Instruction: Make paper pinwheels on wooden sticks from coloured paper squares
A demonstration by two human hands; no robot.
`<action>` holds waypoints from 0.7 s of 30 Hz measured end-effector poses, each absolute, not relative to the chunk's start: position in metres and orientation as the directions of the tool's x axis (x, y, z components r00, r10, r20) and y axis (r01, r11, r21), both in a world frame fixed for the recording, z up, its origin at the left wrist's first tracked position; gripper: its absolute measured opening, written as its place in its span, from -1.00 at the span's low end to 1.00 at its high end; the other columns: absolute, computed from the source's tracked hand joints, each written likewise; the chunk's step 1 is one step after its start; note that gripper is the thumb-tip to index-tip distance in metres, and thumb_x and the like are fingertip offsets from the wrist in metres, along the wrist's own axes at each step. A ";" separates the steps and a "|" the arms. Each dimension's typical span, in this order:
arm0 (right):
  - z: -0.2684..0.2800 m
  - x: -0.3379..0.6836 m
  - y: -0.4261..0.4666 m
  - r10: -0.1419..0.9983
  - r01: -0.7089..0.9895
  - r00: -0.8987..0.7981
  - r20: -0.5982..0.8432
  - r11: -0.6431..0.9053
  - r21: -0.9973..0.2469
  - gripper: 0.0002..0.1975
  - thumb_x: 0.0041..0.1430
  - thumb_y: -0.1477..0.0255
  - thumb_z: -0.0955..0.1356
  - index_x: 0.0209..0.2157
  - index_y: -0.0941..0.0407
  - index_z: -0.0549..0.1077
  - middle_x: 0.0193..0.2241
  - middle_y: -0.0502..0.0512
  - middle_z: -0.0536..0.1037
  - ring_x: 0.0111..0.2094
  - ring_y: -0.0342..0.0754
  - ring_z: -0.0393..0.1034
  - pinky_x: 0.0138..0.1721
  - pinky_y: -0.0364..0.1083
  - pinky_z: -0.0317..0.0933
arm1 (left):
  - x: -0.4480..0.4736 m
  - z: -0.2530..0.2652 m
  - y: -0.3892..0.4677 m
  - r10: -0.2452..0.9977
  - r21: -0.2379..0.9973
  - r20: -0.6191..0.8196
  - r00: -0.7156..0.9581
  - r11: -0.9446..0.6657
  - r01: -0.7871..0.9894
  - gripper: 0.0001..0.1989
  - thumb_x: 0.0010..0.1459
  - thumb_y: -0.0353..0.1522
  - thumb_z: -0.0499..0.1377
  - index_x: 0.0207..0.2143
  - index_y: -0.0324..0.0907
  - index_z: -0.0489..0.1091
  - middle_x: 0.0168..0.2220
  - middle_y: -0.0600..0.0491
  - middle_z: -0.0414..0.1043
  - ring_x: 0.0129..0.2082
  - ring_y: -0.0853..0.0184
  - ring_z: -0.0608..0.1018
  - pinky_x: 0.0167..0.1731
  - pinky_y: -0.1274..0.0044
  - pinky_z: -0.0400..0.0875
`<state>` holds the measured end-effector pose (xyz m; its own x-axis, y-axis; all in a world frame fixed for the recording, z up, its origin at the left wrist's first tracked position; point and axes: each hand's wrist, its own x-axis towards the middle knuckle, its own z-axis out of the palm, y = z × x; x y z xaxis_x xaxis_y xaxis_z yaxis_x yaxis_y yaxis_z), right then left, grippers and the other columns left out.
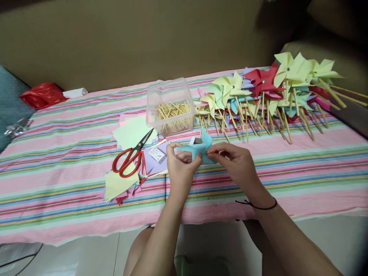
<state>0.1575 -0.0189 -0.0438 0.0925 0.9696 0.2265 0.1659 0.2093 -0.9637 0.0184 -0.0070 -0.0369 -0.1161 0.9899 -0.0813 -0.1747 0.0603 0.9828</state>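
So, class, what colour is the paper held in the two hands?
The paper is light blue, seen in the head view.

It looks like a home, judging by the brown sofa (115,46), striped tablecloth (66,153) and tiled floor (94,257).

A striped cloth (69,153) lay spread out, mostly pink with bands of green, blue and yellow, its near edge hanging wavy above a pale tiled floor (94,255). At its far left corner sat a crumpled red plastic bag (43,96) — just beside it, a small white box (75,93). Nearer, at the left edge, was a shiny bundle (18,127), too blurred to name, next to blue fabric (13,96). A brown backing (115,42) rose behind; a black cable (34,254) crossed the lower left corner.
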 end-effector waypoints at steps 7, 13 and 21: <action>-0.045 0.152 -0.018 0.968 0.147 0.160 0.196 0.173 -0.974 -0.98 0.00 0.40 0.45 -0.46 0.04 0.57 -0.45 0.01 0.57 -0.40 -0.02 0.41 -0.36 -0.03 0.28 | 0.017 -0.033 -0.007 0.991 0.981 -0.067 -0.117 0.044 -0.186 -0.49 -0.17 -0.46 0.31 -0.29 -0.05 0.02 -0.69 0.36 0.31 -0.74 0.54 0.29 -0.65 0.70 0.14; -0.047 0.151 -0.018 0.954 0.091 0.142 0.264 0.253 -0.963 -0.94 0.00 0.45 0.46 -0.46 -0.02 0.59 -0.45 0.01 0.56 -0.34 0.00 0.42 -0.31 -0.02 0.29 | 0.014 -0.032 -0.008 0.992 0.977 -0.063 -0.108 0.039 -0.212 -0.49 -0.15 -0.46 0.29 -0.27 -0.06 0.01 -0.65 0.32 0.35 -0.70 0.51 0.37 -0.60 0.67 0.22; -0.046 0.149 -0.014 0.958 0.117 0.140 0.252 0.237 -0.964 -0.95 -0.03 0.42 0.48 -0.48 -0.03 0.60 -0.37 0.04 0.40 -0.25 0.00 0.36 -0.35 -0.05 0.27 | 0.014 -0.032 -0.009 0.995 0.978 -0.044 -0.092 0.024 -0.208 -0.49 -0.14 -0.46 0.30 -0.27 -0.06 0.01 -0.68 0.35 0.29 -0.72 0.54 0.30 -0.63 0.68 0.17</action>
